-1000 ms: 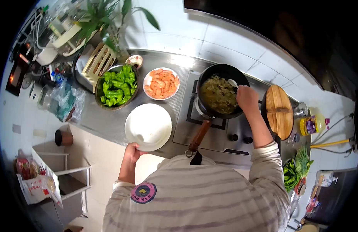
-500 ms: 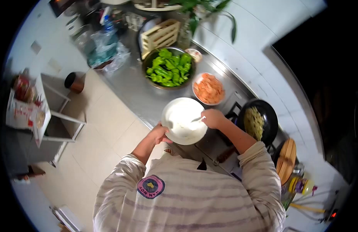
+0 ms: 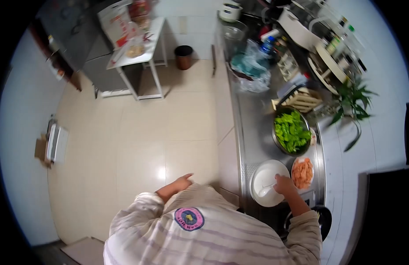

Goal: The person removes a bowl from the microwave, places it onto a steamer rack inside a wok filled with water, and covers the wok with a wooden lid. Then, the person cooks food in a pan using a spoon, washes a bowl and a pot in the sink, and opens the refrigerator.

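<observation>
My right hand [image 3: 285, 183] holds the handle of a white spoon [image 3: 265, 191], whose bowl rests inside the large white bowl [image 3: 270, 168] on the counter. My left hand [image 3: 181, 182] is away from the bowl, over the floor near my waist, with a finger stretched out and nothing in it. Beside the white bowl stands a smaller bowl of orange-pink pieces [image 3: 303, 173]. Behind them is a metal bowl of green peppers [image 3: 292, 131]. The black pan [image 3: 324, 223] is partly hidden by my right sleeve.
The steel counter [image 3: 253, 119] runs along the right, with plastic bags [image 3: 253, 66], a cream rack [image 3: 301, 99] and a plant [image 3: 354, 106] at its back. A white table [image 3: 147, 53] and a dark bin [image 3: 183, 57] stand across the tiled floor.
My left hand has let go of the white bowl and moved left. The bowl now sits on the counter, with my right hand still on the spoon. The view has turned left toward the room.
</observation>
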### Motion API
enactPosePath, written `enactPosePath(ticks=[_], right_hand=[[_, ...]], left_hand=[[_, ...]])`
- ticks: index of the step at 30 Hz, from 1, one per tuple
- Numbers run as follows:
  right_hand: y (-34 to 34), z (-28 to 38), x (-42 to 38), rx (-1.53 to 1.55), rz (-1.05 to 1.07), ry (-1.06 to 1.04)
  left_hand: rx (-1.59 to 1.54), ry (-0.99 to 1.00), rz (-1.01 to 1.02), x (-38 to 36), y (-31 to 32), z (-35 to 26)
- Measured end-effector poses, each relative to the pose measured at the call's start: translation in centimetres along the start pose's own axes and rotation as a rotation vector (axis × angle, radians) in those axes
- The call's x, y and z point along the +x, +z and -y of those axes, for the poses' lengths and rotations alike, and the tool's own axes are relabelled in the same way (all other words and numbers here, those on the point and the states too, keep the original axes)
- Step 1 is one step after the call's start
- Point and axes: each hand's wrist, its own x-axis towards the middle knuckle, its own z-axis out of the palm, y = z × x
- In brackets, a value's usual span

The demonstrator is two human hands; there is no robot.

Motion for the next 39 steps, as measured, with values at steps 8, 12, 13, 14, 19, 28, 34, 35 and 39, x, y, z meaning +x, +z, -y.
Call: enactPosePath(ticks=[8,12,13,14,19,28,34,35,39], right_hand=[[-5.5,5.5,3.9,-0.206,-0.013,-0.127],[-12.3,17.0,7.5,-0.229,-0.075,-0.333],[-13.6,20.5,8.7,-0.225,-0.121,-0.413],[-13.9,23.7,10.7,-0.227,-0.14,-0.427],[-20.9,47.1,15.5,-0.095,-0.175,-0.668],[-33.2,77.9,25.6,0.54,-0.51,-1.263],[-43.0,91.1,33.8,0.924,-0.496,-1.229],[-43.3,92.7,35.1,0.874,-0.521,-1.263],[-42.8,96.9,37.2,0.929,-0.499,-1.355]], left_hand=[[-0.094,-0.617,-0.224,-17.5,-1.2,18.1],[-0.223,-0.64,-0.292,-20.3,-4.4,19.8],[-0.246,-0.64,-0.31,-20.7,-5.9,20.4],[-0.264,-0.643,-0.329,-21.0,-7.5,20.9],[-0.323,-0.73,-0.415,-24.1,-19.5,22.1],[0.016,0.226,-1.178,-22.8,-48.1,18.4],[0.234,0.583,-1.444,-26.1,-67.4,2.9],[0.271,0.643,-1.446,-26.6,-69.8,1.1],[0.244,0.77,-1.45,-26.2,-79.6,-2.2]])
